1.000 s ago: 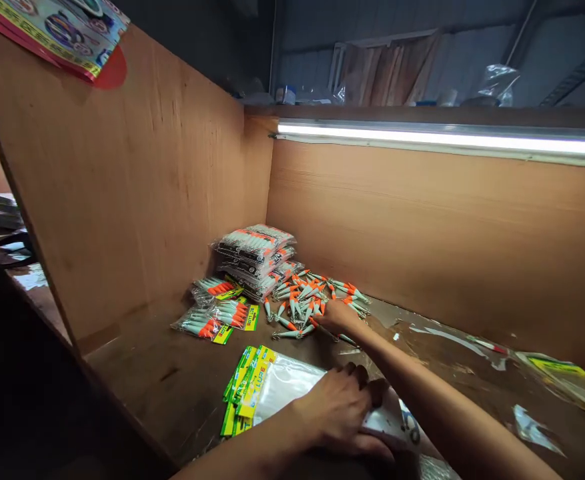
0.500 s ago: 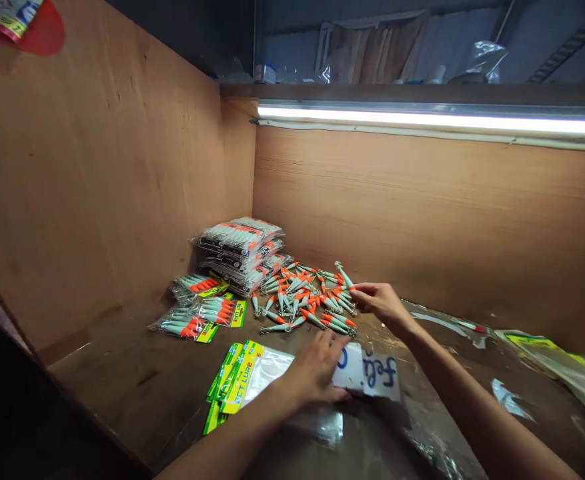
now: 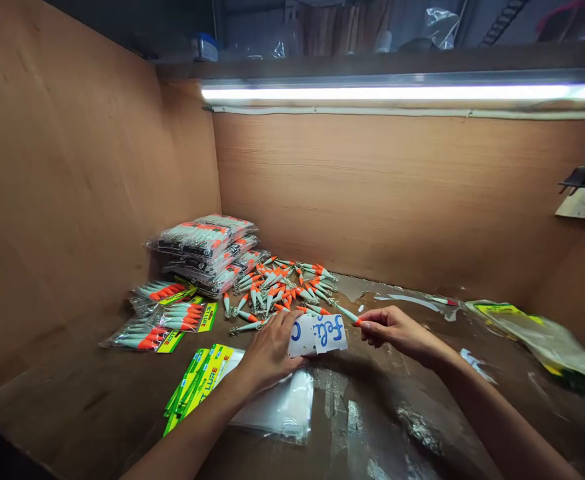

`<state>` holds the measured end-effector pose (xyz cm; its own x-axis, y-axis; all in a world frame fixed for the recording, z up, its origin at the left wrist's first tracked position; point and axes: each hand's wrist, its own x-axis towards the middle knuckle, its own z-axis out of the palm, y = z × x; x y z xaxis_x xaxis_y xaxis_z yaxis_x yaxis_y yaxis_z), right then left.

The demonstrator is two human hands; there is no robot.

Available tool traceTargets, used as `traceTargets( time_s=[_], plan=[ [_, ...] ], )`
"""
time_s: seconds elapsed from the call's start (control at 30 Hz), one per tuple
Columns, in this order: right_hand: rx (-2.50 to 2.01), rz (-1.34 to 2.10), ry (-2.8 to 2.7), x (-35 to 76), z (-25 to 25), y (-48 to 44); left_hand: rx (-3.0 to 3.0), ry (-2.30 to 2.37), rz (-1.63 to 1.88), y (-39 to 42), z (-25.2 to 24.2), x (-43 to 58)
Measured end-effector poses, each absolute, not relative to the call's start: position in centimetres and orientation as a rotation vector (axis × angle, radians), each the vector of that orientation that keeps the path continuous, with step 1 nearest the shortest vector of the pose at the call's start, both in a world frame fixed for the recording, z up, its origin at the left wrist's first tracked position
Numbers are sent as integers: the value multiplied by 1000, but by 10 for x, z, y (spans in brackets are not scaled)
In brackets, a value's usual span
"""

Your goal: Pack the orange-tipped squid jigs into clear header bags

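Note:
My right hand [image 3: 397, 333] pinches one squid jig [image 3: 345, 311] by its orange end. The jig's pale body points up and left, its hooks at the far end. My left hand [image 3: 272, 353] is closed round a white block [image 3: 331, 335] with blue handwriting, which is tilted up over the table; part of it is hidden by the fingers. Beneath that hand and forearm lie clear plastic bags [image 3: 277, 410] with green and yellow header cards [image 3: 197, 377]. A loose pile of orange and pale green squid jigs [image 3: 279, 287] lies just beyond.
Packed bags of jigs [image 3: 197, 243] are stacked in the back left corner. In front of them lie several filled header-card bags [image 3: 172, 317]. More bags with yellow-green cards [image 3: 532, 333] lie at the right. Plywood walls [image 3: 387, 193] enclose the table, under a tube light [image 3: 382, 93].
My right hand has drawn the jig from the pile towards the block. My left hand has lifted and tilted the block upright. The view has turned a little to the right.

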<state>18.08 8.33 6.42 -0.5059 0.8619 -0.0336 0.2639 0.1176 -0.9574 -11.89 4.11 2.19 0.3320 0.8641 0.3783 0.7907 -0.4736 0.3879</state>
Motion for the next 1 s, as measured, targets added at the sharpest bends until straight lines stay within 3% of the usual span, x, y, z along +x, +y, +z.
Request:
traceTargets(
  time_s=[0.1, 0.27, 0.4, 0.57, 0.77, 1.0],
  plan=[
    [-1191, 1114, -2026, 181, 65, 84, 2462, 1529, 844, 42, 24, -120],
    [-1214, 213, -2243, 153, 52, 66, 2456, 1514, 864, 41, 24, -114],
    [-1065, -77, -2377, 123, 32, 49, 2479, 1397, 888, 37, 21, -109],
    [-929, -46, -2536, 120, 29, 45, 2506, 1358, 832, 31, 23, -108],
    [-925, 306, -2531, 130, 72, 54, 2509, 1351, 720, 25, 20, -106],
    [-1413, 23, -2585, 60, 84, 120, 2611, 1232, 636, 16, 21, -104]
  ],
)
